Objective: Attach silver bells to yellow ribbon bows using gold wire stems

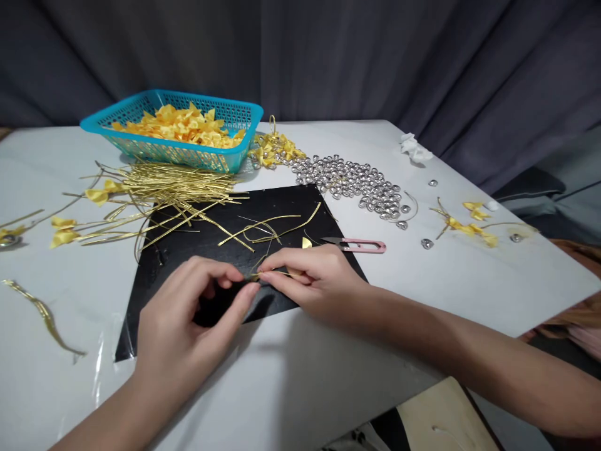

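Over the black mat [197,241], both hands meet at a thin gold cord [255,275]. My right hand [314,272] pinches the cord between thumb and forefinger, and a length of it runs back under the fingers. My left hand [188,313] is curled, its thumb and forefinger tips closed around the cord's other end; the exact contact is partly hidden. Loose gold cords [270,233] lie on the mat just beyond the fingers. Beside my right hand are a small yellow scrap [307,243] and pink-handled thread snips [364,246].
A blue basket [171,94] of yellow ribbon pieces [183,125] stands at the back left. Before it lies a bundle of gold cords [178,183]. Silver beads [347,178] spread across the back middle. Yellow ribbon flowers [469,227] and crumpled white tissue [416,149] lie right.
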Motion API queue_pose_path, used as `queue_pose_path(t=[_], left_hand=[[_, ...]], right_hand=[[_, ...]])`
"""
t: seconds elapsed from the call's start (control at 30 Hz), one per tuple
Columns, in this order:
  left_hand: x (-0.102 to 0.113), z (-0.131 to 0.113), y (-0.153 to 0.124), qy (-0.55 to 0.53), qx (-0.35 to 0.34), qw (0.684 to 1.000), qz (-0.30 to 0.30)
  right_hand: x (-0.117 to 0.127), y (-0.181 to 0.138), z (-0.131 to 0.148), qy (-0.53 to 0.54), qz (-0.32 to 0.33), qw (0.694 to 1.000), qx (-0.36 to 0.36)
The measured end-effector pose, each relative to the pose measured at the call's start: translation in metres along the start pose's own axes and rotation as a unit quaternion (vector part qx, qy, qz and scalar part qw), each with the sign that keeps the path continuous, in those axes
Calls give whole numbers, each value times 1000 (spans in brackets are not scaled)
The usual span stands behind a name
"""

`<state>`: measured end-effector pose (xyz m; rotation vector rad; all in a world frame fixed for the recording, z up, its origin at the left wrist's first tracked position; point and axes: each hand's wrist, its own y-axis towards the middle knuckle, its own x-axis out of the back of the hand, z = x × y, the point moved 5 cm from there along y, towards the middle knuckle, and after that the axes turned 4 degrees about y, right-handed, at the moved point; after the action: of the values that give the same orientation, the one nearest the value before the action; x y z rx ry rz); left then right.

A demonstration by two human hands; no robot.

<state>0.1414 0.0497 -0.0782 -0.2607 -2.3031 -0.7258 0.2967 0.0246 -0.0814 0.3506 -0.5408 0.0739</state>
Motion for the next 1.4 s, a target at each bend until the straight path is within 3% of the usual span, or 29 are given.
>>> queue_pose_path(t=[0.23, 0.47, 0.63, 0.87, 1.0, 1.13, 1.23, 1.4], left_hand=[[0, -9, -1, 8, -134, 991, 19], [3, -12, 0, -6, -155, 987, 33], [-1, -13, -1, 34, -203, 977, 49], [1, -8, 0, 21, -153, 987, 39], [1, -7, -2, -1, -107, 993, 55], [0, -12, -7, 12, -116, 992, 47], [0, -15, -9, 26, -128, 991, 28], [-5, -14, -9, 57, -132, 988, 49]], right_hand=[[-2, 0, 1, 25, 1, 1000, -14], [-2, -6, 14, -4, 55, 995, 79], [2, -9, 23, 17, 92, 993, 76], [12, -3, 12, 71, -1, 995, -65], [8, -5, 14, 55, 4, 998, -19], [4, -7, 15, 38, 7, 999, 12], [2, -6, 8, 53, -5, 997, -53], [-1, -6, -1, 112, -5, 983, -143]])
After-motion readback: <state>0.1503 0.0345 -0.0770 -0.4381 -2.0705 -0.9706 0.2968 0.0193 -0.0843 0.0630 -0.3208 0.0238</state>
